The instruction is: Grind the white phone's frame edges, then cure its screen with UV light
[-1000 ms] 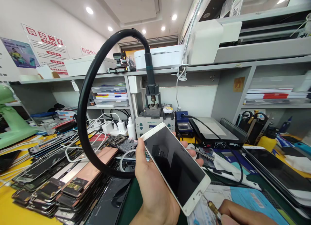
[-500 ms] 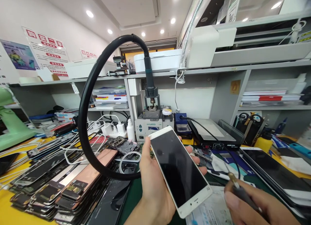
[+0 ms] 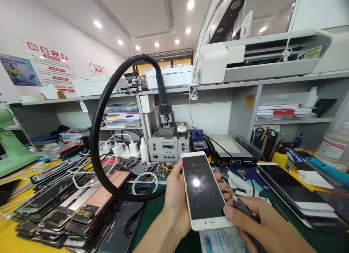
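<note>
With half-curled fingers, the left hand clasps a white phone and the right hand grips a dark-handled tool.

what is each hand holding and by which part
The left hand holds a white phone by its long edges, thumb along one, fingers at the other. The right hand grips a slim tool by its dark handle.

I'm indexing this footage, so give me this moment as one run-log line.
left hand: holding white-framed phone, screen showing | right hand: gripping grey-handled tool, beside phone's lower end | picture left: stacked phone parts
</note>
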`<state>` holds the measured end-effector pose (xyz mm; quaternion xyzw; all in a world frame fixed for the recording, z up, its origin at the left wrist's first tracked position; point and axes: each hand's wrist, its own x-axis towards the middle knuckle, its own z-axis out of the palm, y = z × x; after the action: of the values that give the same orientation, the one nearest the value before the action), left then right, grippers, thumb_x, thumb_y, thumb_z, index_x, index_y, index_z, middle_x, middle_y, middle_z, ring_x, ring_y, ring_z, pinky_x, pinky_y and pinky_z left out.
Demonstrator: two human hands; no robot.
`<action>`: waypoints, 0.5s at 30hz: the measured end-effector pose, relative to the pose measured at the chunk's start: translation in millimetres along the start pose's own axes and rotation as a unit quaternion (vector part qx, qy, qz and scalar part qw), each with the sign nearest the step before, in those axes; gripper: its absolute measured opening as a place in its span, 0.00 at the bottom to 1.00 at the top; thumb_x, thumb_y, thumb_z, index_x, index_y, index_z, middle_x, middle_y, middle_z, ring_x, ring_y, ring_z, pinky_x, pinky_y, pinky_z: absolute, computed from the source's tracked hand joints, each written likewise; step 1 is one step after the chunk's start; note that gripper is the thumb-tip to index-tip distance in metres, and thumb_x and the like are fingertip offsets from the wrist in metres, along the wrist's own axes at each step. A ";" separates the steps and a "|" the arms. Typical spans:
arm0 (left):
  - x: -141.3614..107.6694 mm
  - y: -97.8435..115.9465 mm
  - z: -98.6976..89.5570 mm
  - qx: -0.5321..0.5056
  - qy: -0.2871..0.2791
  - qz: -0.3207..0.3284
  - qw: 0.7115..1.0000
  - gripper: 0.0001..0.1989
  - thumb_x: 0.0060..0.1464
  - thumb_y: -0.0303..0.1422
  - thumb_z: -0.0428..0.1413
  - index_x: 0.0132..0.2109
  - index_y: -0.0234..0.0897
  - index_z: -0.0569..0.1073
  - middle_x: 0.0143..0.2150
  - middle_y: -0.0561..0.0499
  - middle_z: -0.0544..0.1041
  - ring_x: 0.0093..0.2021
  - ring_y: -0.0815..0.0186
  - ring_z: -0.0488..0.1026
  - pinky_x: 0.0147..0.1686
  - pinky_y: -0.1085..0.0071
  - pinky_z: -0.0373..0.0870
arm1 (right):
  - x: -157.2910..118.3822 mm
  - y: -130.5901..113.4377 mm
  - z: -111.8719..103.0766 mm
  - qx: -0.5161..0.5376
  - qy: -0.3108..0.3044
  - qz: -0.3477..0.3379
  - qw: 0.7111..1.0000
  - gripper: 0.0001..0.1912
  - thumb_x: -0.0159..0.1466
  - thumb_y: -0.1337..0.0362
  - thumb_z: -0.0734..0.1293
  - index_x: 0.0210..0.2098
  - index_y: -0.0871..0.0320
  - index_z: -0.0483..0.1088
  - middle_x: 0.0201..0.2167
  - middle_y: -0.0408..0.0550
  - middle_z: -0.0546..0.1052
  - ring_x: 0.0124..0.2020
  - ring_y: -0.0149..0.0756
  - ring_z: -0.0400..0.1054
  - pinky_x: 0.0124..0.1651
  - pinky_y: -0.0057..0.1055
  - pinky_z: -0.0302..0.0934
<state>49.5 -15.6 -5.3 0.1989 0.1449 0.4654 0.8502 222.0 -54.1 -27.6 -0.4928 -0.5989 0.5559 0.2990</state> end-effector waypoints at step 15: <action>2.6 -3.7 -0.5 0.039 0.034 -0.076 0.996 0.32 0.61 0.52 0.48 0.43 0.21 0.77 0.37 0.37 0.80 0.34 0.58 0.78 0.39 0.66 0.73 | 6.2 0.0 -10.2 0.131 -0.021 0.006 0.991 0.27 0.65 0.49 0.66 0.17 0.57 0.60 0.07 0.35 0.62 0.07 0.23 0.57 0.11 0.17 0.53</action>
<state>53.3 -15.2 -7.6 0.2046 0.2064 0.3997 0.8693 229.2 -44.6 -26.7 -0.4415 -0.5243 0.6412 0.3451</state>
